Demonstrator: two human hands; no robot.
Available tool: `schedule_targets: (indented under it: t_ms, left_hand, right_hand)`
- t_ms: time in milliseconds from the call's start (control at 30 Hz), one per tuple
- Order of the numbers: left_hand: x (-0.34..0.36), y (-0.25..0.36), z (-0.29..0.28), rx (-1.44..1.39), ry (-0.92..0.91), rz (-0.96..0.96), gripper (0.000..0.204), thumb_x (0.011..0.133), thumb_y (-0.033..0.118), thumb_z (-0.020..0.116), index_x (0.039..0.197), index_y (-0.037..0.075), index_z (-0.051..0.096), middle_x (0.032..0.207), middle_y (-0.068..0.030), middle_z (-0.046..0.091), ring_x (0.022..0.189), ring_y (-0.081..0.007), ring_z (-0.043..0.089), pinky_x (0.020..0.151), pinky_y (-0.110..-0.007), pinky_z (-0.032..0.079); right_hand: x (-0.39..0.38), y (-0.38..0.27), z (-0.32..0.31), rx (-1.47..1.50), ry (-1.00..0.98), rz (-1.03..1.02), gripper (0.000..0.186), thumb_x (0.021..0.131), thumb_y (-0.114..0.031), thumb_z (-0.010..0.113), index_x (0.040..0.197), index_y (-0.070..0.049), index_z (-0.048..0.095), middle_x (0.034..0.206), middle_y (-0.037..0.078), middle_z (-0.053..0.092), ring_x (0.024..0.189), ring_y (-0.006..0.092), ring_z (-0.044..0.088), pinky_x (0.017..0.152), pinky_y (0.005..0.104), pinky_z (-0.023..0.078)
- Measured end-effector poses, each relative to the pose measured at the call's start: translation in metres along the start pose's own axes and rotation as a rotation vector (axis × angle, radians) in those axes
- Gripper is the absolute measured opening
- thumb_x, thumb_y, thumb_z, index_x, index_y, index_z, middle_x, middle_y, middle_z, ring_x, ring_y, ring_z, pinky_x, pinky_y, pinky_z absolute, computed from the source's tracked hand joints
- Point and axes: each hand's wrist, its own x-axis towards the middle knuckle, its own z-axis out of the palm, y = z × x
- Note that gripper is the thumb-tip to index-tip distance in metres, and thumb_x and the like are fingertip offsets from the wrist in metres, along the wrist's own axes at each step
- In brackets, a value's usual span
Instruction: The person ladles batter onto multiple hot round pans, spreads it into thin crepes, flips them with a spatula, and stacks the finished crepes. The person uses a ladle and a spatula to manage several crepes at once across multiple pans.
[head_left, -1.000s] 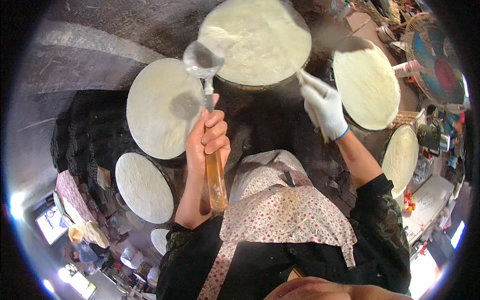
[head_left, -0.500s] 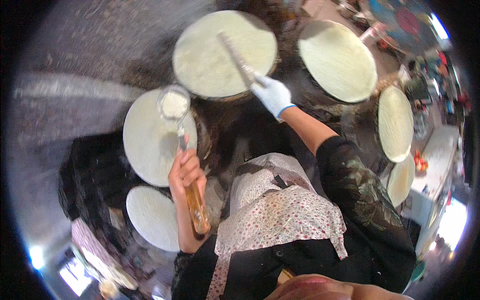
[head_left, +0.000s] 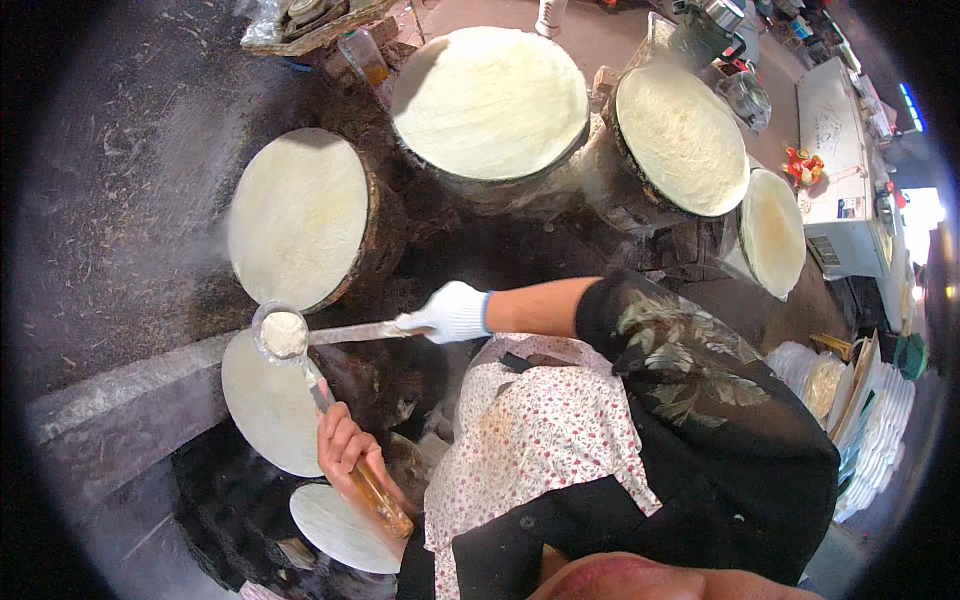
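Observation:
My left hand (head_left: 348, 447) is wrapped round the wooden handle of a ladle (head_left: 320, 392). Pale batter (head_left: 285, 334) sits in the ladle's bowl, above the edge of a thin round flatbread (head_left: 265, 395) at the left. My right hand (head_left: 455, 312), in a white glove, grips a long flat spatula (head_left: 362, 333). Its blade reaches left to the ladle's bowl, where the tip is hidden or touching. Another flatbread (head_left: 298, 220) lies on a round griddle just beyond the ladle. One more flatbread (head_left: 345, 527) shows below my left hand, partly hidden by the ladle's handle and my forearm.
Further flatbreads on drum-like griddles curve round me: one ahead (head_left: 490, 105), one ahead right (head_left: 683, 140), one at the right (head_left: 774, 235). A white chest (head_left: 845, 190) stands far right, a stack of pale sheets (head_left: 875, 440) near right. A tray of items (head_left: 310, 25) is at the far left.
The view has turned to the right. My gloved right hand has brought the spatula from over a far flatbread to the ladle's bowl. My left hand still holds the ladle, with batter in it.

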Motion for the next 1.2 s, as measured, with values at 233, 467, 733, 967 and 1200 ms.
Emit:
schedule_targets:
  t_ms: [233,467,733,967,1200]
  left_hand:
    - [0.003,-0.134,-0.002,0.072,0.138,0.073,0.052,0.111,-0.004,0.034,0.162,-0.006,0.024,0.091,-0.003,0.04,0.062,-0.0021,0.045,0.044,-0.015,0.044]
    - [-0.007,-0.233,0.01,0.171,0.287,0.104,0.043,0.115,0.008,0.039,0.155,-0.007,0.037,0.085,0.0001,0.044,0.054,0.0016,0.039,0.041,-0.013,0.039]
    - [-0.019,-0.24,0.001,0.214,0.258,0.043,0.041,0.116,0.015,0.041,0.153,-0.003,0.041,0.085,0.0004,0.043,0.054,0.0017,0.035,0.04,-0.013,0.035]
    - [-0.038,-0.218,-0.029,0.267,0.313,0.071,0.042,0.115,0.017,0.043,0.154,0.0,0.042,0.084,0.0021,0.041,0.056,0.0012,0.033,0.04,-0.013,0.034]
    - [0.0,-0.186,-0.058,0.198,0.211,0.003,0.048,0.113,0.004,0.038,0.16,-0.006,0.029,0.087,-0.0015,0.041,0.058,-0.0019,0.041,0.043,-0.017,0.041]
  right_hand:
    - [-0.153,0.133,-0.114,-0.075,0.44,0.224,0.026,0.104,-0.033,0.055,0.126,-0.039,0.069,0.109,0.018,0.068,0.091,0.0387,0.072,0.08,0.0489,0.058]
    - [-0.166,0.237,-0.186,-0.541,0.433,0.377,0.028,0.095,-0.017,0.064,0.121,-0.024,0.072,0.101,0.017,0.063,0.086,0.0352,0.072,0.068,0.0466,0.06]
    - [-0.116,0.212,-0.206,-0.508,0.471,0.345,0.023,0.097,-0.021,0.06,0.101,0.0,0.068,0.085,0.019,0.066,0.076,0.0412,0.072,0.068,0.0493,0.06]
    - [-0.131,0.192,-0.204,-0.502,0.634,0.36,0.012,0.088,-0.015,0.068,0.086,-0.004,0.071,0.083,0.016,0.066,0.068,0.0347,0.07,0.061,0.0475,0.059]
    - [-0.142,0.249,-0.216,-0.824,0.631,0.381,0.005,0.087,-0.014,0.071,0.084,-0.014,0.075,0.093,0.012,0.066,0.077,0.0278,0.07,0.06,0.0418,0.059]
